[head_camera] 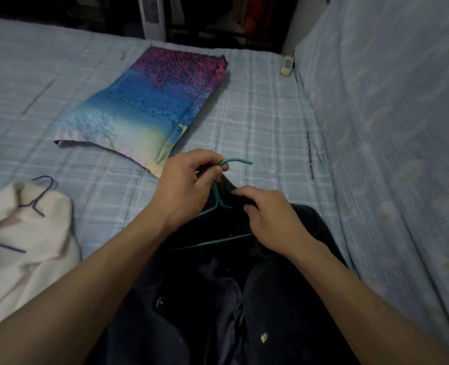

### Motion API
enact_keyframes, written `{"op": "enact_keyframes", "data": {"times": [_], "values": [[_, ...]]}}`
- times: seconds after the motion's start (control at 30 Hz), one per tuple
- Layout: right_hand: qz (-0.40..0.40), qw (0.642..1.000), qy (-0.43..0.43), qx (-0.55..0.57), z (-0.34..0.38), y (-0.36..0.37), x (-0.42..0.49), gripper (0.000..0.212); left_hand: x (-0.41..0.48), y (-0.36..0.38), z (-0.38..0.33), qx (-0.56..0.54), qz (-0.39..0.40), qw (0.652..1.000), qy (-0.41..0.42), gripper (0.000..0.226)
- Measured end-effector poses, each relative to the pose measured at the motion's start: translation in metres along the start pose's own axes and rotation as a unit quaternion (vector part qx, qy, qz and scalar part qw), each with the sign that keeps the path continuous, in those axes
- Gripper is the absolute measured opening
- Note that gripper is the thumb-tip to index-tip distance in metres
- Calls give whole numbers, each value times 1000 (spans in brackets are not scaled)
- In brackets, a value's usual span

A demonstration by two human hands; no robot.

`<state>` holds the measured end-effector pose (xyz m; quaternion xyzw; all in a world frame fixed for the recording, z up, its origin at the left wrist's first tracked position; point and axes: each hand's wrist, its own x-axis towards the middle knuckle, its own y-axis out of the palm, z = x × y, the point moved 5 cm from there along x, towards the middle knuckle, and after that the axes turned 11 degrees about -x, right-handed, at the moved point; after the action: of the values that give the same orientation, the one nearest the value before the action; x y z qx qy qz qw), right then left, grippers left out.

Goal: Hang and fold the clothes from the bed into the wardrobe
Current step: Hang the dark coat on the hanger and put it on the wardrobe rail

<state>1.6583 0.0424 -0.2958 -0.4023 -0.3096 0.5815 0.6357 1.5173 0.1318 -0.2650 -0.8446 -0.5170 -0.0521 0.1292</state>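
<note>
Hanger: teal, on dark coat | left fingers pinch it | right fingers touch coat

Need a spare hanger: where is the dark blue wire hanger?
Head view, left side: the dark blue wire hanger lies on the cream fleece garment on the bed, left of the left hand gripping the teal wire hanger.

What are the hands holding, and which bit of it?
The left hand grips the green hanger by the neck just under its hook. The right hand lies on the dark garment; whether it pinches the cloth cannot be told.
</note>
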Motion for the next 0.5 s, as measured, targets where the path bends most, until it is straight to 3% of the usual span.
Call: {"op": "enact_keyframes", "data": {"times": [0.17, 0.5], "values": [[36, 997, -45, -52, 35, -19, -22, 37, -19, -9, -44, 6, 6, 1000, 16, 18], [-65, 994, -69, -46, 74, -26, -74, 17, -60, -9, -104, 14, 3, 998, 64, 17]]}}
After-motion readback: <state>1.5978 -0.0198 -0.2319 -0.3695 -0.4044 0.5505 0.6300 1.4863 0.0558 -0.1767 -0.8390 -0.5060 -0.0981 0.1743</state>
